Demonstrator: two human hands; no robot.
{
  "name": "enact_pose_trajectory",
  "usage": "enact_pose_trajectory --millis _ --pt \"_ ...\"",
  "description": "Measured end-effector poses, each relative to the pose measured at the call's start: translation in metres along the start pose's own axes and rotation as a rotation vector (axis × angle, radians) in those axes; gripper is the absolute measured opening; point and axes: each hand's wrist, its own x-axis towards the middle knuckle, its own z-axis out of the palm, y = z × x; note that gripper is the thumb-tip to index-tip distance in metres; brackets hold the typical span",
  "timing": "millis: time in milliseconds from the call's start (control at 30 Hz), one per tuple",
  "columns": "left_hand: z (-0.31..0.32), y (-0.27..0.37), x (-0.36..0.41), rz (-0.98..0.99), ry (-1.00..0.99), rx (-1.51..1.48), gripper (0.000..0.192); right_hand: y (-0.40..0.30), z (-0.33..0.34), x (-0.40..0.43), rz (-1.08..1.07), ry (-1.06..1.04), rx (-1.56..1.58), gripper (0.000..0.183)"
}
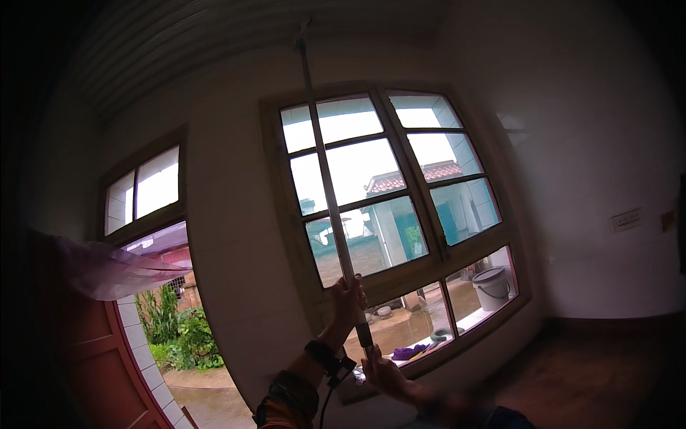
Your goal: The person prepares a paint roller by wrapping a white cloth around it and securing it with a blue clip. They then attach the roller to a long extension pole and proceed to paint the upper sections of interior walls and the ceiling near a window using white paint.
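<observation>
A long pole (330, 195) rises from my hands past the window to a head (302, 32) close under the ribbed ceiling; what kind of head it is, the dim light hides. Around the pole's lower shaft, just above a dark sleeve, my left hand (348, 297) is closed. Below that sleeve my right hand (381, 370) grips the bottom end. My left wrist wears a black band with a small device and a cable.
Behind the pole is a wood-framed window (423, 182). To the left, a red door (104, 354) stands beside an open doorway, under a translucent curtain (115, 268). Outside the panes are a lidded bucket (490, 288) and a purple cloth (409, 352). A switch plate (626, 220) is on the right wall.
</observation>
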Motion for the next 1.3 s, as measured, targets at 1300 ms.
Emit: enact_pose_trajectory --millis 1300 --pt "-0.146 0.065 -0.004 0.142 0.334 0.063 0.023 -0.066 0.047 0.075 0.213 0.079 0.639 0.022"
